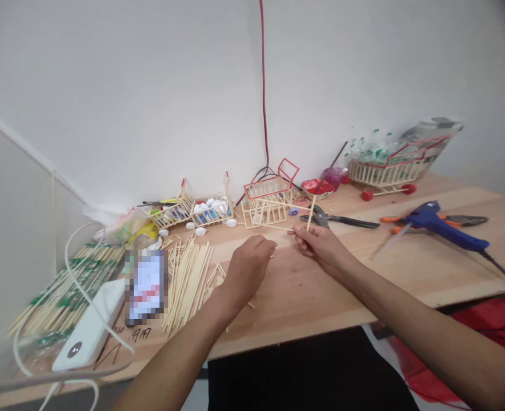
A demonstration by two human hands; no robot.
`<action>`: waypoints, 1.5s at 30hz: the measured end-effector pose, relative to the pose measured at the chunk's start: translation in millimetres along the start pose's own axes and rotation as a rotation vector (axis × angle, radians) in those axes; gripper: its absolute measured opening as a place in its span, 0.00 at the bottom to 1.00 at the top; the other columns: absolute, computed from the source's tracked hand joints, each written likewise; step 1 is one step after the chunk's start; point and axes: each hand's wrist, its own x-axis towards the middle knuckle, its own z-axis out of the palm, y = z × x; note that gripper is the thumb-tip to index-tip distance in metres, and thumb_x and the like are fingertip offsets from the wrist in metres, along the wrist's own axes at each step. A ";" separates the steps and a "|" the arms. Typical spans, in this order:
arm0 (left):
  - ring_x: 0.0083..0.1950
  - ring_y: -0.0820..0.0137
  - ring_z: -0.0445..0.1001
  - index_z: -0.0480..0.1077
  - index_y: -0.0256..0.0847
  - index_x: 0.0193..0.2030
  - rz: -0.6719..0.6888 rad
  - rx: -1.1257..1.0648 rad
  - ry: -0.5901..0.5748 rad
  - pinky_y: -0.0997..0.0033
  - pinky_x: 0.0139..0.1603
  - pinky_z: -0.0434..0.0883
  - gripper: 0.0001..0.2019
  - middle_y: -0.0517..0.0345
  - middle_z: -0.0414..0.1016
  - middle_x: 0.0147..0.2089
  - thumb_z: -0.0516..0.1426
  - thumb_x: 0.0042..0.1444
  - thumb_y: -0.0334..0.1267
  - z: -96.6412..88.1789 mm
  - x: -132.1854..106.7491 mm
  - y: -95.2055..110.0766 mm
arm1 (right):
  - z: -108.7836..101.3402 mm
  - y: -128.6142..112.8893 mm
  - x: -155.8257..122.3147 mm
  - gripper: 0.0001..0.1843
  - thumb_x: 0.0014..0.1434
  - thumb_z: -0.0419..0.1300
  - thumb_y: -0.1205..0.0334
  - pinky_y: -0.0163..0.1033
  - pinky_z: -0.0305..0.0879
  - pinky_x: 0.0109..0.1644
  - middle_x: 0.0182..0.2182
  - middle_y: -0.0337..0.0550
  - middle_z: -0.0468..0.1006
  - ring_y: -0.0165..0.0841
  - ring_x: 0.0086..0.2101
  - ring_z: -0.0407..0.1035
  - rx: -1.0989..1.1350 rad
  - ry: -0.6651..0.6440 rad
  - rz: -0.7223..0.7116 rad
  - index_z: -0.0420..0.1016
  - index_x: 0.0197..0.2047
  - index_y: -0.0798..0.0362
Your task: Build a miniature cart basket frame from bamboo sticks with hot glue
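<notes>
From where I stand, the person's right hand (321, 245) has its thumb and fingers pinched on a thin stick frame (311, 214), which stands up from the fingertips and reaches out leftward, in front of both hands. The left hand (250, 265) is just beside it, apart from the right, fingers curled in; I can't tell whether anything sits between them. Beyond the hands, behind the frame, is a small cart with a red rim (266, 181), and a bowl of red paint (315, 187) is farther off past the right hand. Pliers (349, 220) lie near that hand on its right, and a blue glue gun (435, 222) rests farther out on the same side. To the left of the left hand a heap of loose sticks (188, 285) spreads over the wooden table (295, 302), with a phone (147, 288) next to it and a white oblong device (92, 325) farthest from the hand.
</notes>
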 end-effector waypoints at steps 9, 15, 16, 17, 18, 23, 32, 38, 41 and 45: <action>0.41 0.64 0.71 0.69 0.36 0.44 0.091 0.229 0.047 0.66 0.41 0.70 0.08 0.51 0.73 0.39 0.51 0.61 0.27 -9.8 14.9 20.1 | 17.1 -0.4 -8.3 0.22 0.45 0.69 0.45 0.30 0.41 0.19 0.18 0.33 0.64 0.20 0.18 0.51 0.037 0.008 -0.036 0.70 0.27 0.57; 0.38 0.64 0.69 0.67 0.36 0.45 0.040 0.400 0.066 0.67 0.36 0.68 0.08 0.52 0.71 0.38 0.51 0.60 0.26 0.2 21.2 13.4 | 32.5 -5.0 -11.5 0.24 0.48 0.65 0.42 0.32 0.45 0.21 0.17 0.34 0.63 0.21 0.18 0.52 -0.069 0.012 -0.074 0.65 0.21 0.55; 0.38 0.64 0.69 0.67 0.36 0.45 0.038 0.420 0.077 0.67 0.36 0.67 0.08 0.52 0.71 0.38 0.51 0.61 0.27 0.7 20.8 11.5 | 34.5 -5.0 -11.9 0.24 0.49 0.64 0.42 0.32 0.45 0.21 0.16 0.34 0.63 0.22 0.18 0.52 -0.105 0.007 -0.084 0.65 0.21 0.55; 0.39 0.64 0.69 0.67 0.36 0.44 0.036 0.439 0.087 0.67 0.35 0.67 0.07 0.52 0.71 0.38 0.52 0.61 0.27 0.7 20.0 9.6 | 36.4 -4.6 -12.4 0.24 0.51 0.63 0.42 0.32 0.46 0.22 0.16 0.35 0.63 0.22 0.18 0.53 -0.143 -0.001 -0.096 0.65 0.21 0.55; 0.39 0.64 0.68 0.68 0.37 0.43 0.033 0.456 0.098 0.67 0.35 0.66 0.06 0.52 0.71 0.37 0.52 0.60 0.28 0.3 19.1 7.8 | 38.1 -3.9 -13.0 0.24 0.52 0.62 0.42 0.32 0.47 0.22 0.16 0.35 0.63 0.23 0.18 0.53 -0.181 -0.009 -0.108 0.66 0.21 0.54; 0.36 0.63 0.68 0.68 0.38 0.34 -0.014 0.501 0.124 0.66 0.30 0.62 0.03 0.53 0.69 0.34 0.55 0.59 0.30 -3.5 14.1 0.9 | 46.1 -6.1 -20.0 0.23 0.59 0.56 0.45 0.34 0.52 0.25 0.17 0.36 0.66 0.26 0.20 0.57 -0.481 -0.036 -0.248 0.69 0.22 0.54; 0.37 0.62 0.68 0.69 0.38 0.35 -0.021 0.468 0.196 0.66 0.34 0.64 0.04 0.53 0.71 0.34 0.54 0.60 0.29 -10.7 10.2 -7.5 | 50.4 -23.6 -22.5 0.10 0.60 0.58 0.56 0.34 0.56 0.32 0.25 0.38 0.74 0.29 0.25 0.64 -0.972 -0.099 -0.631 0.76 0.35 0.53; 0.41 0.61 0.71 0.72 0.35 0.39 -0.057 0.324 0.300 0.65 0.39 0.68 0.06 0.49 0.74 0.37 0.53 0.60 0.29 -17.5 9.0 -21.8 | 38.6 -15.0 -6.4 0.07 0.60 0.59 0.61 0.34 0.61 0.38 0.35 0.41 0.78 0.30 0.33 0.69 -1.029 -0.190 -0.644 0.76 0.42 0.51; 0.42 0.63 0.73 0.72 0.37 0.41 -0.085 0.206 0.389 0.66 0.42 0.69 0.07 0.50 0.76 0.38 0.53 0.61 0.30 -24.8 9.4 -27.1 | 39.4 -17.7 -2.1 0.05 0.59 0.60 0.63 0.35 0.61 0.40 0.37 0.42 0.77 0.33 0.38 0.70 -1.186 -0.342 -0.605 0.76 0.39 0.51; 0.39 0.67 0.76 0.74 0.39 0.40 -0.203 -0.022 0.483 0.68 0.42 0.70 0.06 0.54 0.78 0.38 0.56 0.60 0.31 -38.6 6.5 -26.5 | 49.5 -25.3 -2.3 0.04 0.58 0.60 0.64 0.36 0.58 0.37 0.37 0.45 0.77 0.37 0.39 0.69 -1.462 -0.530 -0.529 0.76 0.37 0.52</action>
